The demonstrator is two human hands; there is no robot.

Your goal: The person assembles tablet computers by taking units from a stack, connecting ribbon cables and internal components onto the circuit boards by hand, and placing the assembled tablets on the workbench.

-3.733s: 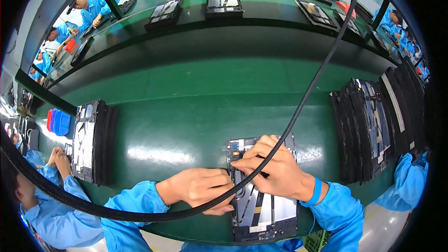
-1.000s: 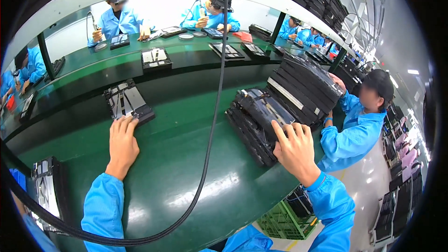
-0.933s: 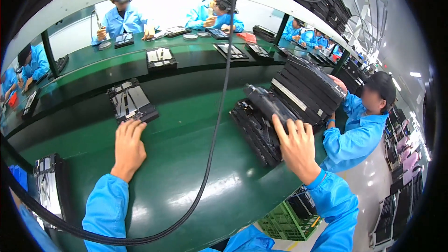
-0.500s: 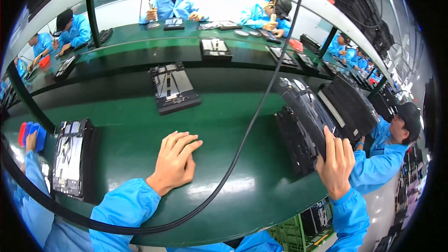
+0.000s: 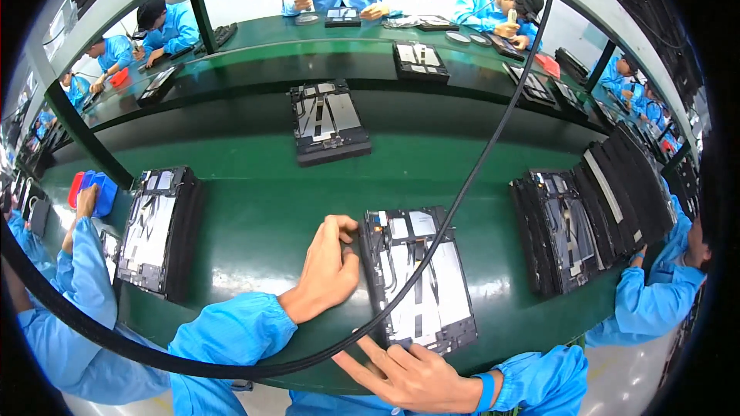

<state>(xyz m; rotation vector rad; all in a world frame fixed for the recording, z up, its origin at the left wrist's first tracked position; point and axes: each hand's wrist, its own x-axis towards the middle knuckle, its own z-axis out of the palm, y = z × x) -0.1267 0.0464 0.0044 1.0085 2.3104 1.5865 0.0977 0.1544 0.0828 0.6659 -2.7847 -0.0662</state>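
Note:
An opened tablet (image 5: 424, 277) with bare silver battery cells and dark ribbon strips lies on the green bench in front of me. My left hand (image 5: 327, 262) rests beside its left edge, fingers loosely bent, thumb apart and nothing in the grip. Below the tablet's near edge is my right hand (image 5: 420, 377), its fingers spread towards the left and holding nothing I can see. A black cable (image 5: 493, 139) hangs across the view and partly covers the tablet and the area by my right fingertips. A blue band (image 5: 484, 393) circles my right wrist.
A stack of similar tablets (image 5: 158, 231) stands on the left, and another stack (image 5: 559, 231) on the right beside black slabs (image 5: 624, 192). One more tablet (image 5: 327, 119) lies farther back. Blue bins (image 5: 100, 192) and a co-worker's hand are at far left. Several people in blue work across the bench.
My right hand has let go of the slab at the right stack and come to the near middle. An opened tablet now lies between my hands. The whole view has shifted rightward in frame.

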